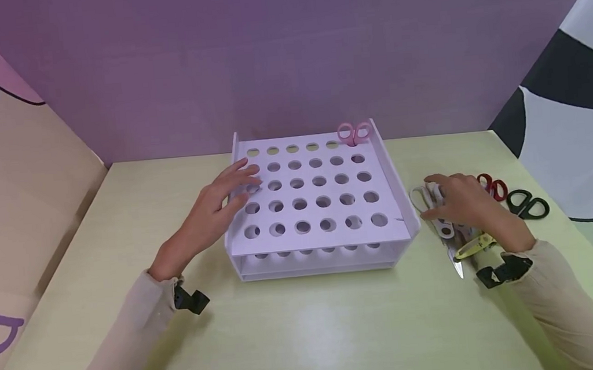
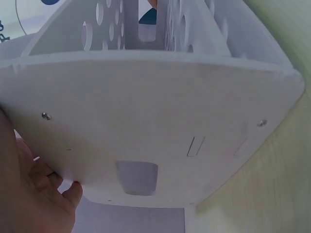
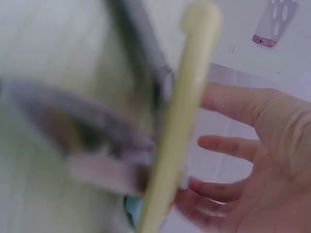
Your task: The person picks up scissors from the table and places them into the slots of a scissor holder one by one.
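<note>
A white rack (image 1: 310,192) with rows of round holes stands on the table. My left hand (image 1: 209,209) lies at its left side, fingers spread over the top panel's edge; the left wrist view shows the thumb (image 2: 73,194) by the side panel. Pink scissors (image 1: 353,133) stand in the back right hole, handles up. To the right, my right hand (image 1: 462,201) is over a group of scissors, thumb and fingers apart around the white-handled scissors (image 1: 442,228). Under the wrist lie yellow scissors (image 1: 474,246), blurred and close in the right wrist view.
Red-handled scissors (image 1: 492,187) and black-handled scissors (image 1: 528,204) lie beyond the right hand. A purple wall (image 1: 292,63) rises behind the table (image 1: 308,329), with printed panels at both sides.
</note>
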A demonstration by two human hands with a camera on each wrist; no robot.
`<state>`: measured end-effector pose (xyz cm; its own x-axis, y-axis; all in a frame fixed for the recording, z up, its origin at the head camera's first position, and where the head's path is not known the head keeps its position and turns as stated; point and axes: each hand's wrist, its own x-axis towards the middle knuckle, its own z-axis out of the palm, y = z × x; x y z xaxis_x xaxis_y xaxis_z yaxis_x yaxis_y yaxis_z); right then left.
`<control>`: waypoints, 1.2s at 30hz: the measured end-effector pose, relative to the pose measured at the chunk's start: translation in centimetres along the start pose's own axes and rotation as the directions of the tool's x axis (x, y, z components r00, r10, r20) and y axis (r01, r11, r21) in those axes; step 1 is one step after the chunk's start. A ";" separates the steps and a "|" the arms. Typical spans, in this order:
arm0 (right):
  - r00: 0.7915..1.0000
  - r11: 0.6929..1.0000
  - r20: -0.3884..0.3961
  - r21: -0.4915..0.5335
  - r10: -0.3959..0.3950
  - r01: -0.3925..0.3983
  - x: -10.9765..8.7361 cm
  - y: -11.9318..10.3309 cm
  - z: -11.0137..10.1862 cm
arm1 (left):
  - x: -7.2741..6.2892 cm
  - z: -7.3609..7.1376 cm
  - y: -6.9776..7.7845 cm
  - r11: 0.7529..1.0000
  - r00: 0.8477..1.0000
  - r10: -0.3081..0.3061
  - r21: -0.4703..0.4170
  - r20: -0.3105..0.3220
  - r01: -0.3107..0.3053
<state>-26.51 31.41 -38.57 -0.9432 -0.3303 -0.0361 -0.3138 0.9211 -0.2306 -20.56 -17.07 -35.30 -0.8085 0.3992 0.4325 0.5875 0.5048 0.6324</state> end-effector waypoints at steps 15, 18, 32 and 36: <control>0.992 0.973 -0.034 0.202 0.124 -0.114 -0.1 -0.5 -1.4 | 0.6 0.2 0.5 0.999 0.997 0.043 0.030 0.069 -0.046; 0.993 0.963 -0.019 0.246 0.117 -0.109 -0.4 -0.7 -1.7 | 0.4 0.1 0.5 1.000 0.996 0.011 0.022 0.083 -0.013; 0.961 0.966 -0.267 0.259 0.071 0.000 -4.0 -2.0 -4.2 | -0.2 -0.1 0.2 1.000 0.991 0.017 0.007 0.134 -0.019; 0.937 0.961 -0.342 0.275 0.068 0.030 -5.1 -2.3 -4.8 | 0.0 0.2 0.0 0.999 0.991 0.050 -0.003 0.128 -0.050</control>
<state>-21.47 31.92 -33.21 -0.9427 -0.1761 0.2833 -0.3000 0.8186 -0.4898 -20.57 -16.94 -35.41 -0.7668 0.5185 0.3783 0.6274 0.4814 0.6120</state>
